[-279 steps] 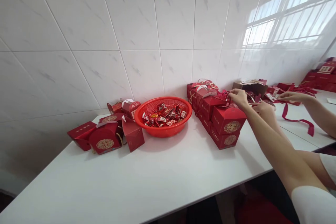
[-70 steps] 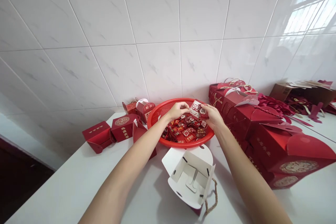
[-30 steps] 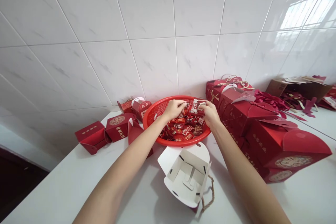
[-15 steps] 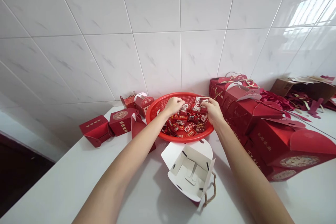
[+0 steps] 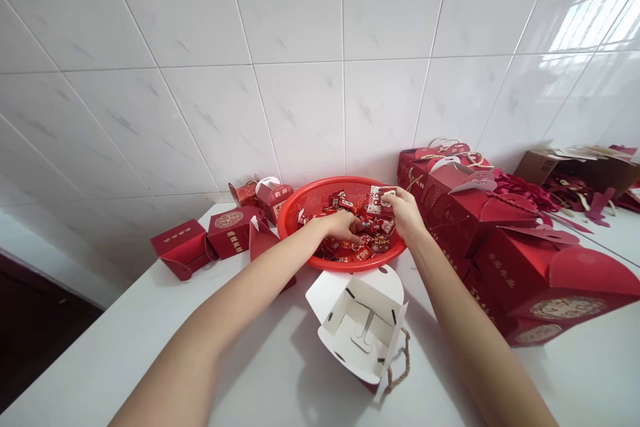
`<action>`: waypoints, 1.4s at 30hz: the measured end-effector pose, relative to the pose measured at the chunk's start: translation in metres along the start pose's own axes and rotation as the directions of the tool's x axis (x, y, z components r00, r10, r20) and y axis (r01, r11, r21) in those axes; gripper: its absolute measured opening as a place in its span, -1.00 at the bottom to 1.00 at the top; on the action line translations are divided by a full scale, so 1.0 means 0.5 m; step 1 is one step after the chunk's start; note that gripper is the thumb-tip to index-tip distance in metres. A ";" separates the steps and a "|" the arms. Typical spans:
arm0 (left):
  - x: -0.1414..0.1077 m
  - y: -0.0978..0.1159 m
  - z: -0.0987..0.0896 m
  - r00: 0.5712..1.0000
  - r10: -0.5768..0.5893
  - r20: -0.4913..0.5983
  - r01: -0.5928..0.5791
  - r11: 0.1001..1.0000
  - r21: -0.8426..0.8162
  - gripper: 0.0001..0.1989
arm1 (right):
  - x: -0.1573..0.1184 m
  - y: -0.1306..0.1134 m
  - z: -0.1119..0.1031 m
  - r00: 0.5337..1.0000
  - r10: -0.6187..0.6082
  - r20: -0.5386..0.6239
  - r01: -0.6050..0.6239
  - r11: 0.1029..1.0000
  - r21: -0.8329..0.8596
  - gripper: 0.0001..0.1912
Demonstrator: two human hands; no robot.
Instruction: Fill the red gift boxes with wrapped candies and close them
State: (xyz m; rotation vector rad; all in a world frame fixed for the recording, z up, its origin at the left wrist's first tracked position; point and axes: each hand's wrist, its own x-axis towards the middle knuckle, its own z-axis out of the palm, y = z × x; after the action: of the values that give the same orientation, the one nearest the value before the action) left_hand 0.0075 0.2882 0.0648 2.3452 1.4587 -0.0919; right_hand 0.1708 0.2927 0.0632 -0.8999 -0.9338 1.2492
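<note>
Left hand (image 5: 344,226) was lowered since half a second ago, fingers now pressed into the wrapped candies (image 5: 350,250) in the red basket (image 5: 310,197); right hand (image 5: 406,212) unchanged, candy packets (image 5: 381,196) kept pinched above the basket; open gift box (image 5: 363,327) unmoved

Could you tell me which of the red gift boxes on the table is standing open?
The box nearest the camera, just before the red basket: its white inside flaps are spread open, unlike the others.
</note>
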 end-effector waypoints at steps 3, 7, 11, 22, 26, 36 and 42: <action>0.006 0.014 0.010 0.998 0.050 0.027 -0.053 0.990 0.134 -0.55 | 0.002 0.000 -0.001 1.000 -0.003 0.005 0.003 1.000 -0.002 -0.80; 0.013 0.023 0.016 0.995 0.078 0.056 -0.088 0.973 0.215 -0.42 | 0.005 0.000 -0.002 1.000 0.000 0.011 0.001 1.000 -0.006 -0.78; 0.009 0.027 0.015 0.986 0.114 0.122 -0.130 0.983 0.132 -0.38 | 0.004 0.002 -0.002 1.000 0.004 0.011 -0.004 1.000 -0.010 -0.80; -0.004 0.023 -0.010 0.986 -0.149 -0.077 0.166 0.934 0.316 -0.49 | 0.001 -0.004 -0.001 1.000 0.000 0.006 0.000 1.000 -0.018 -0.83; -0.003 0.020 -0.006 0.987 -0.069 -0.147 0.116 0.932 0.343 -0.43 | -0.001 -0.005 0.000 1.000 -0.002 -0.006 0.002 1.000 -0.011 -0.83; 0.006 0.025 0.010 0.990 0.140 0.013 -0.137 0.934 0.330 -0.52 | -0.001 -0.006 -0.002 1.000 -0.008 0.003 0.009 1.000 -0.027 -0.81; 0.008 0.052 0.029 0.901 0.422 0.100 -0.433 0.871 0.231 -0.49 | 0.004 0.001 -0.004 0.999 -0.031 0.007 0.031 0.998 -0.052 -0.78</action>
State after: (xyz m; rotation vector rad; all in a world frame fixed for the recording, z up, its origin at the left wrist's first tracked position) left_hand 0.0340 0.2765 0.0578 2.7933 0.9138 -0.2196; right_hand 0.1729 0.2946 0.0622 -0.9191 -0.9855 1.2068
